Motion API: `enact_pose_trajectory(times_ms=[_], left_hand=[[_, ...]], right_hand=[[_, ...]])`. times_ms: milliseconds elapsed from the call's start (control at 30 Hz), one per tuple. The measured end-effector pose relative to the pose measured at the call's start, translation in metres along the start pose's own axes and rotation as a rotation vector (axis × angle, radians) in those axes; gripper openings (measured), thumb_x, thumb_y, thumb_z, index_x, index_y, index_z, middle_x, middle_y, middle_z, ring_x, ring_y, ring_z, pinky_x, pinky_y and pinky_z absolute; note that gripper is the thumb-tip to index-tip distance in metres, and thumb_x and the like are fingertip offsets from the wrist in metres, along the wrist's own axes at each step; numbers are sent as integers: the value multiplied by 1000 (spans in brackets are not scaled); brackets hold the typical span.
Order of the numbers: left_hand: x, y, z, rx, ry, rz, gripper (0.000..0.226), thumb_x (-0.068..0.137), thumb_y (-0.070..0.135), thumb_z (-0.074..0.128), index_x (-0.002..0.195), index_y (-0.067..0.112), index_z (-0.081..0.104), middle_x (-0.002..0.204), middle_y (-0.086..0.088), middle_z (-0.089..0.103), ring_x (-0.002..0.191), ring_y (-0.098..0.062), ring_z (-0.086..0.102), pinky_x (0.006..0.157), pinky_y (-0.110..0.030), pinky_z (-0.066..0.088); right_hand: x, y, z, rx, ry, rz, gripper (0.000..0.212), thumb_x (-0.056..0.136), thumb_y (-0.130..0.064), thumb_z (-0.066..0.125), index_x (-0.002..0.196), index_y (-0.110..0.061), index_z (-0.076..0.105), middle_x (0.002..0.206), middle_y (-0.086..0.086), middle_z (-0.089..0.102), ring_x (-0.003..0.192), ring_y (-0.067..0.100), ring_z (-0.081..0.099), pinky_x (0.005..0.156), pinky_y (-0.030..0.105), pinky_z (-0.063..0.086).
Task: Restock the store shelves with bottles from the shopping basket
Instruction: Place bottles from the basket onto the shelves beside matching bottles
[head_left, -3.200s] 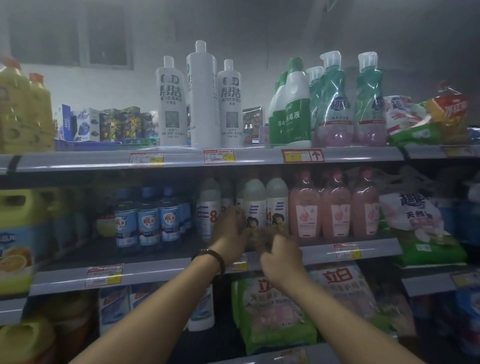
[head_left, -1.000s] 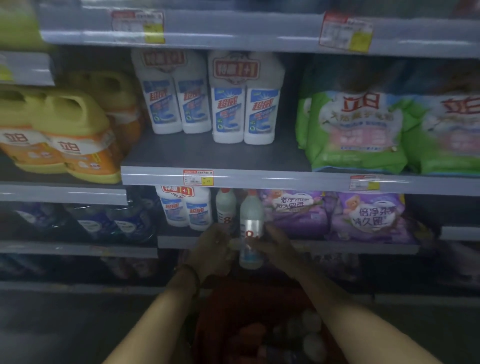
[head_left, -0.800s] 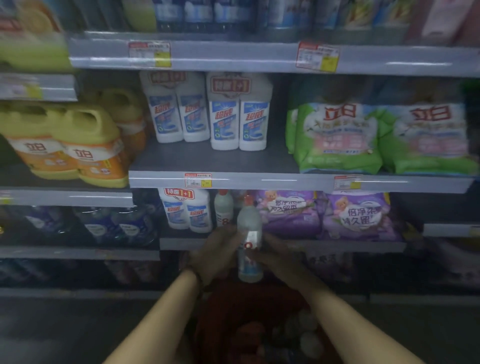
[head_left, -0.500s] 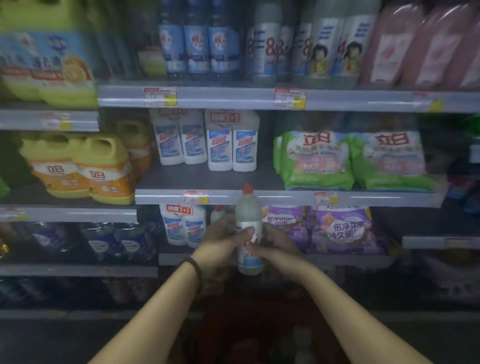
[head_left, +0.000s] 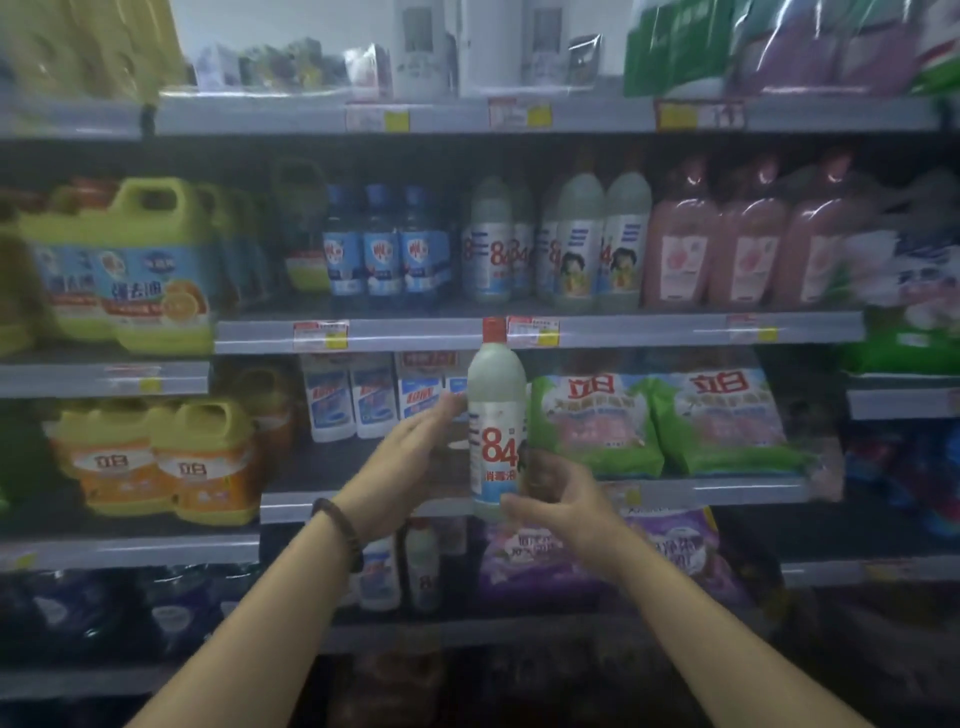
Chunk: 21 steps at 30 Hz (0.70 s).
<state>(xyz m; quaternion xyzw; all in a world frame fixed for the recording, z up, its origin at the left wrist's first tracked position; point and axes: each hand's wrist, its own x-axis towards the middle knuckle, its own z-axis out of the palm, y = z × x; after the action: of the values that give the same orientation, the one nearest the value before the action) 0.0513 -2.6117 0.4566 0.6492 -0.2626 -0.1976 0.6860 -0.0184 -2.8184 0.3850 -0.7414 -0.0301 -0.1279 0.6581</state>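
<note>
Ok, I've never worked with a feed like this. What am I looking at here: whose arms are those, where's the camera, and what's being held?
No machine here: those are a person's two bare arms, filmed by one wide-angle camera on their head, looking forward and down at store shelves of cleaning products. The right hand grips the lower part of an upright white bottle marked 84, red cap on top. The left hand lies with straight fingers along its side. Similar 84 bottles stand on the shelf above, between blue bottles and pink bottles. Yellow jugs sit left, green bags right. The basket cannot be made out.
</note>
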Motion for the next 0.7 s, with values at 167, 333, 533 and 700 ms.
enact_pose_trajectory(times_ms=[167,333,533,700], left_hand=[[16,9,9,239,85,151,53,85,49,83,134,41,64,128,3,73,118,-22,73,102,-51,60],[39,22,41,348,203,342,67,71,35,96,127,39,58,113,10,76,104,-6,75,87,-40,67],[68,58,48,344,336,437,67,62,26,102,117,33,65,104,11,77,98,-4,74,80,-28,67],[91,88,33,247,218,350,74,63,15,102,121,26,59,112,3,77,103,-15,77,83,-40,68]], right_hand=[[11,-31,-1,-123,68,-65,47,84,-18,92,125,-24,70,117,-13,81,109,5,76,97,28,61],[30,-50,10,-235,290,-184,46,78,-20,94,116,-29,71,109,-7,81,101,7,77,85,30,65],[46,-85,7,-335,423,-237,44,79,-28,93,110,-39,64,103,-16,76,92,-8,71,73,14,58],[60,-113,-11,-418,384,-310,46,86,-23,89,121,-40,65,112,-18,74,102,-2,70,87,22,60]])
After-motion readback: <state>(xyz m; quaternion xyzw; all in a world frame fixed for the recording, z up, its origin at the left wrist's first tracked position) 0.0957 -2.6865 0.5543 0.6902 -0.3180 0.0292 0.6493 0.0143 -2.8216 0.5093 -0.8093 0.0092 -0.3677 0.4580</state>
